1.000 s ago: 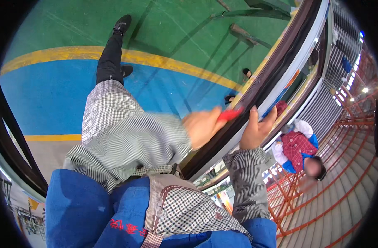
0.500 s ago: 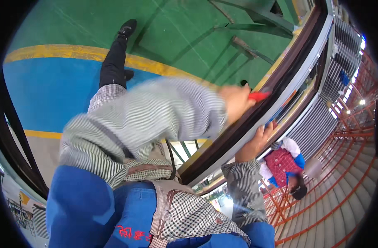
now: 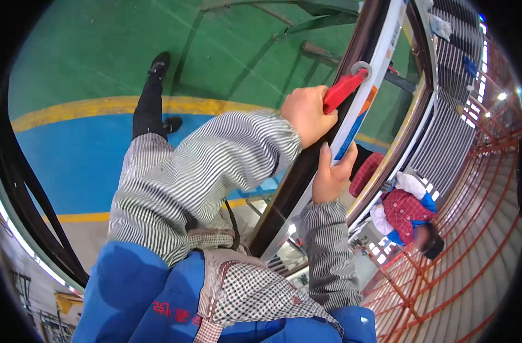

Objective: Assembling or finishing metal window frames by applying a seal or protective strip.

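Head view: a red tool with a small, round grey wheel [image 3: 343, 93] tilts over a long, dark brown bar [image 3: 289, 197]

Going left to right, the left hand [image 3: 309, 117] comes first. It is closed tight round the handle of the red tool. From this hand the tool points up and to the right, with its wheel at the far end, where the brown bar meets a long, flat, shiny white strip [image 3: 381, 57]. I can't tell if the wheel touches. The bar runs from low in the middle to high on the right, and the tool leans over more than the bar does. Next comes the right hand [image 3: 332, 180], below the tool. Its thumb and fingers curl on each side of the white strip, holding it. The left hand is nearer the wheel. Farther right is a person in a red checked cloth vest [image 3: 406, 208].
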`<state>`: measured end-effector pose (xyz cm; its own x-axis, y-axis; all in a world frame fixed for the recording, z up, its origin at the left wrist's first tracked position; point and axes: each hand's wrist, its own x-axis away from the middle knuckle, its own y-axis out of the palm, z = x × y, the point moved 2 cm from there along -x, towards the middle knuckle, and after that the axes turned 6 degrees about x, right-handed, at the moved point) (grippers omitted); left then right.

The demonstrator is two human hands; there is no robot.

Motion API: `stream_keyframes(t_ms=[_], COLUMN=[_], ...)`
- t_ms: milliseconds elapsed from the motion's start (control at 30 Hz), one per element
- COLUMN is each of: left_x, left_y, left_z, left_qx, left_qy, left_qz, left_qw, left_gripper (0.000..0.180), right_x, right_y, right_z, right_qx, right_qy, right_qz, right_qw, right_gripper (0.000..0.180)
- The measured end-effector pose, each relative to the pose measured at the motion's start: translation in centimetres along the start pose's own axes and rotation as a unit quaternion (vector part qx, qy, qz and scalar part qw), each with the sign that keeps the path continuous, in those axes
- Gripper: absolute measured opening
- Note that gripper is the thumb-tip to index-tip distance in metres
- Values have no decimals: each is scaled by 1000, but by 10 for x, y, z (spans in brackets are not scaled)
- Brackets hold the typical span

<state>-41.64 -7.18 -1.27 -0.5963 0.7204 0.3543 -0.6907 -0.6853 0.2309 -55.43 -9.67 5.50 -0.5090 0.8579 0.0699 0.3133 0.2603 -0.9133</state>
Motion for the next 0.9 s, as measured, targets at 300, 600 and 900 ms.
stream_keyframes(t_ms=[300,600,900], left_x=[-1,-11,127], left_y=[3,8,8], left_z=[1,-6,-37], left_qx=[-73,-35,-140], left_qy=[-28,-81,-141], left_qz=[-40,-57,-222], left_qw=[996,995,955], left_gripper=[30,36,30], right_x=[-11,-37,-8], right_y=[3,2,-5], right_z=[-6,-9,63], right_qx=[36,138,-210], right_qy=[14,76,112], right_qz=[15,69,-19], right_qw=[999,985,971], right_gripper=[32,31,40])
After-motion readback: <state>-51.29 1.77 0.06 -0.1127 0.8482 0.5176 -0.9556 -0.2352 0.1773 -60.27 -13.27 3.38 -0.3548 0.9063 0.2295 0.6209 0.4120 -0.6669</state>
